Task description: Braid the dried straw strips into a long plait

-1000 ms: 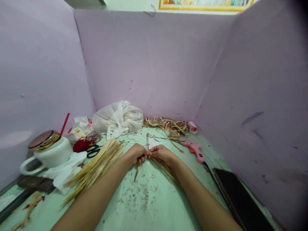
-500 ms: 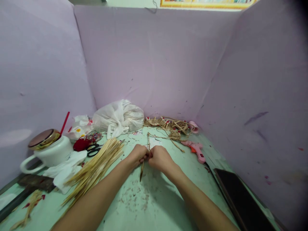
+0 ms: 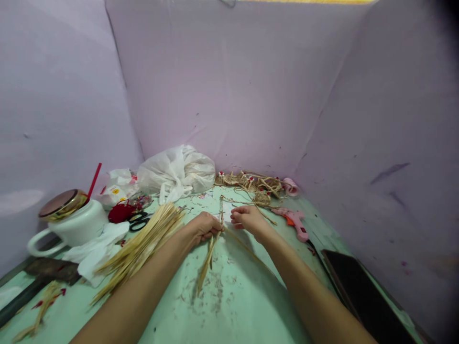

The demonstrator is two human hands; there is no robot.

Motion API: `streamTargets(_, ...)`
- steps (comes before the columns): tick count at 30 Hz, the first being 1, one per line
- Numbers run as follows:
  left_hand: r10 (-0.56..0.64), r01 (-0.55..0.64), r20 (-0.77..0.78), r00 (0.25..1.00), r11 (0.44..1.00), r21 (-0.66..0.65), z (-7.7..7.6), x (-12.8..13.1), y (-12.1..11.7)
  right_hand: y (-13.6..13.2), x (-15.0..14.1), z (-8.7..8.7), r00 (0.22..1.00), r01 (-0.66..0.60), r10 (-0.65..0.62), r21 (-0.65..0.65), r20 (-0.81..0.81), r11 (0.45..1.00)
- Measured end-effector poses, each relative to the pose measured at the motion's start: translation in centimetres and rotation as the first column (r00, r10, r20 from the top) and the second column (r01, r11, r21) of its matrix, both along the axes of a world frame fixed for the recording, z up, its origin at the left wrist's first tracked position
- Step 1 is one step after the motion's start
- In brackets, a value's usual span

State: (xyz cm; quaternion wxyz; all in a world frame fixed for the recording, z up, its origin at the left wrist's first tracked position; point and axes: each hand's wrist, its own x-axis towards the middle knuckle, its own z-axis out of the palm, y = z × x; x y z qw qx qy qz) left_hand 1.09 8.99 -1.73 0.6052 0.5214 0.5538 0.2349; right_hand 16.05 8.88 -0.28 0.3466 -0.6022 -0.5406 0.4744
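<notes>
A thin braid of dried straw strips (image 3: 221,210) runs from the middle of the table toward me. My left hand (image 3: 206,227) pinches its near end. Below the pinch the loose strips (image 3: 205,274) fan out, a pair hanging toward me and another slanting off to the right under my right forearm. Just right of the braid, my right hand (image 3: 249,220) is held apart from it with fingers parted and nothing in them. A big bundle of pale dried strips (image 3: 147,248) lies beside my left forearm.
At left are a white mug (image 3: 84,222), a hammer (image 3: 50,272), black scissors (image 3: 139,222) and red yarn (image 3: 120,213). A white plastic bag (image 3: 179,172) and twine coils (image 3: 261,188) sit along the back wall. A pink glue gun (image 3: 296,222) and a dark flat slab (image 3: 358,291) lie right.
My right hand has let go of the strips and moved right, its fingers opening. One strip now trails to the right. My left hand keeps its pinch on the braid.
</notes>
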Motion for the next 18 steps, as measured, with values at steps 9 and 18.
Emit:
streamTargets(9, -0.044, 0.048, -0.078, 0.996, 0.997, 0.055, 0.2, 0.1, -0.1, -0.4, -2.0, -3.2, 0.993, -0.091, 0.082, -0.111, -0.087, 0.990)
streamTargets(18, 0.122, 0.193, -0.658, 0.743, 0.902, 0.385, 1.8, 1.4, -1.8, -0.2, -1.6, -3.6, 0.965, -0.120, 0.086, -0.125, -0.247, 0.985)
